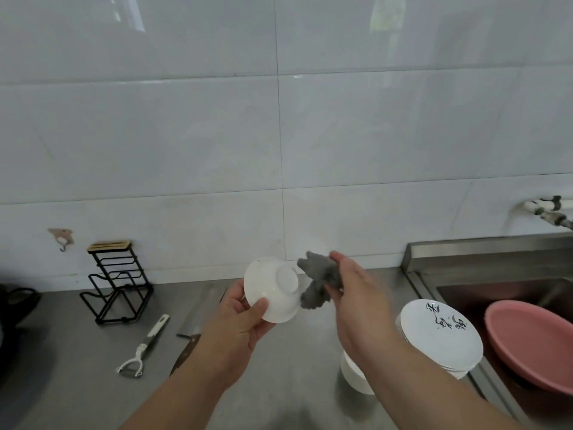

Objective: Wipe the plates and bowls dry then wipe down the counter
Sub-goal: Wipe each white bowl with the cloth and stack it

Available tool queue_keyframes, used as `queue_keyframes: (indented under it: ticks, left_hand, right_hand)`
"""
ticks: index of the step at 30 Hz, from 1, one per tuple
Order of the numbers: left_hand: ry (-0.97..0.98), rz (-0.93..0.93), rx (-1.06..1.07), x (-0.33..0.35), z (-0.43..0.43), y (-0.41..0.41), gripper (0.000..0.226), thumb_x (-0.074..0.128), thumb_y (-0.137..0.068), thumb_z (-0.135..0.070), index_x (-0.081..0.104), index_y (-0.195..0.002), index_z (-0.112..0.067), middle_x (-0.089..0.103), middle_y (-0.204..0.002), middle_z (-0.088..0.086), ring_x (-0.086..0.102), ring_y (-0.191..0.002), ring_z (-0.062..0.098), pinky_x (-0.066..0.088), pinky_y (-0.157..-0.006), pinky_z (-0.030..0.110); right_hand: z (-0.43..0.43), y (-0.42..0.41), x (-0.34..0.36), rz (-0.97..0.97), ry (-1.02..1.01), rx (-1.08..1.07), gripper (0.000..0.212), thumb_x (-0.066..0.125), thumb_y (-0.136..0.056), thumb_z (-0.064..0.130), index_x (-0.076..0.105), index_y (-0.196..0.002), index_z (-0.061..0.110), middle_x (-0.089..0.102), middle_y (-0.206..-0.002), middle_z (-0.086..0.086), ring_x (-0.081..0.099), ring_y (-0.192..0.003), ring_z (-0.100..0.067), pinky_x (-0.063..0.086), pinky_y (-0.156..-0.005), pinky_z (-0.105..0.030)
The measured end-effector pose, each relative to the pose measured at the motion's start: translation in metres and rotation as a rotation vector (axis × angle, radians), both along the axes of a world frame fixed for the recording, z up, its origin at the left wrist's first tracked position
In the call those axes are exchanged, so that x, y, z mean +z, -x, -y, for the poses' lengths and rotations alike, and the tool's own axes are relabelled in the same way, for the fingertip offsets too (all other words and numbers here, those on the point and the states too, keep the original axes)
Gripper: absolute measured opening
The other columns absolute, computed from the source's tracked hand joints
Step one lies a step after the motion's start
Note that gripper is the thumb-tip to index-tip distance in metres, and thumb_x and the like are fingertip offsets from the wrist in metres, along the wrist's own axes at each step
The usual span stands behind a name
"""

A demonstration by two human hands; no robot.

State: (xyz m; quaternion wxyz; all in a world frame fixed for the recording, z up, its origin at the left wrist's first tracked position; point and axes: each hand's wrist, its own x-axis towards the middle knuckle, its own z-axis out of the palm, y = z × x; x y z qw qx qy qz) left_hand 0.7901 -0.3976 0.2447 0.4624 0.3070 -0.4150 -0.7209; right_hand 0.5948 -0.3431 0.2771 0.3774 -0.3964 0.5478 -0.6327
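Note:
My left hand (240,321) grips a small white bowl (273,290) by its rim, with the bowl's foot turned toward me. My right hand (356,299) holds a crumpled grey cloth (319,279) against the bowl's right side. Both are raised above the steel counter (279,367). A stack of white plates (440,333) with dark brush marks on the top one stands at the counter's right end. A white bowl (353,373) sits in front of the stack, partly hidden by my right forearm.
A black wire rack (116,283) stands at the back left. A white-handled peeler (144,347) and a cleaver (193,321) lie on the counter. To the right is a steel sink (496,290) holding a pink basin (533,342), with a tap (548,212) above.

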Motion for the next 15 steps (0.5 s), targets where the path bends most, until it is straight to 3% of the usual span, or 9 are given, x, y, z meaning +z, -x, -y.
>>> queue_keyframes:
  ticks: [1, 3, 5, 9, 11, 13, 15]
  left_hand:
    - [0.004, -0.01, -0.011, 0.002, -0.003, 0.002, 0.052, 0.069, -0.092, -0.004, 0.055, -0.141, -0.015, 0.067, -0.136, 0.011, 0.064, -0.126, 0.032, 0.057, -0.098, 0.043]
    - [0.003, -0.027, -0.021, 0.005, -0.009, 0.006, 0.049, 0.06, -0.091, -0.005, 0.056, -0.139, -0.012, 0.068, -0.133, 0.013, 0.067, -0.121, 0.031, 0.06, -0.092, 0.038]
    - [-0.007, -0.041, -0.029, 0.007, -0.013, 0.006, 0.049, 0.058, -0.09, -0.006, 0.057, -0.138, -0.012, 0.068, -0.133, 0.013, 0.068, -0.119, 0.03, 0.061, -0.089, 0.036]
    - [-0.052, -0.064, -0.074, 0.006, -0.02, 0.005, 0.045, 0.05, -0.098, -0.005, 0.054, -0.143, -0.011, 0.065, -0.137, 0.015, 0.065, -0.124, 0.033, 0.059, -0.093, 0.039]
    - [-0.073, -0.09, -0.114, 0.007, -0.024, 0.007, 0.043, 0.046, -0.101, -0.006, 0.054, -0.143, -0.011, 0.064, -0.139, 0.016, 0.064, -0.126, 0.034, 0.058, -0.095, 0.04]
    - [-0.093, -0.129, -0.144, 0.01, -0.026, 0.008, 0.043, 0.045, -0.1, -0.008, 0.055, -0.142, -0.01, 0.064, -0.139, 0.017, 0.064, -0.125, 0.034, 0.059, -0.093, 0.041]
    - [-0.104, -0.148, -0.156, 0.013, -0.024, 0.007, 0.044, 0.046, -0.099, -0.009, 0.055, -0.142, -0.009, 0.063, -0.139, 0.018, 0.064, -0.125, 0.035, 0.06, -0.092, 0.041]
  right_hand:
    - [-0.003, -0.009, 0.003, -0.16, -0.019, 0.061, 0.03, 0.043, -0.112, 0.022, 0.071, -0.111, 0.032, 0.072, -0.086, 0.024, 0.064, -0.084, 0.004, 0.049, -0.074, -0.011]
    - [-0.012, -0.02, -0.009, -0.428, -0.028, 0.191, 0.035, 0.04, -0.112, 0.033, 0.069, -0.132, 0.03, 0.065, -0.125, 0.028, 0.056, -0.117, 0.011, 0.046, -0.102, -0.017]
    - [-0.015, -0.018, -0.02, -0.674, 0.004, 0.168, 0.042, 0.039, -0.11, 0.036, 0.062, -0.144, 0.027, 0.049, -0.151, 0.024, 0.041, -0.139, 0.011, 0.037, -0.118, -0.024]
    - [-0.014, -0.006, -0.021, -0.767, 0.108, -0.024, 0.031, 0.051, -0.1, 0.044, 0.075, -0.118, 0.039, 0.06, -0.126, 0.03, 0.059, -0.119, 0.004, 0.052, -0.1, -0.038]
    - [-0.014, -0.004, -0.021, -0.774, 0.17, -0.095, 0.018, 0.059, -0.094, 0.046, 0.071, -0.106, 0.041, 0.062, -0.114, 0.028, 0.063, -0.11, -0.002, 0.051, -0.095, -0.048]
    - [-0.012, -0.005, -0.024, -0.753, 0.227, -0.106, 0.016, 0.065, -0.092, 0.037, 0.065, -0.107, 0.038, 0.061, -0.112, 0.026, 0.062, -0.108, -0.004, 0.051, -0.092, -0.046]
    - [-0.011, -0.007, -0.024, -0.646, 0.244, -0.036, 0.03, 0.068, -0.093, 0.026, 0.063, -0.121, 0.035, 0.06, -0.122, 0.027, 0.06, -0.117, -0.006, 0.054, -0.092, -0.04]
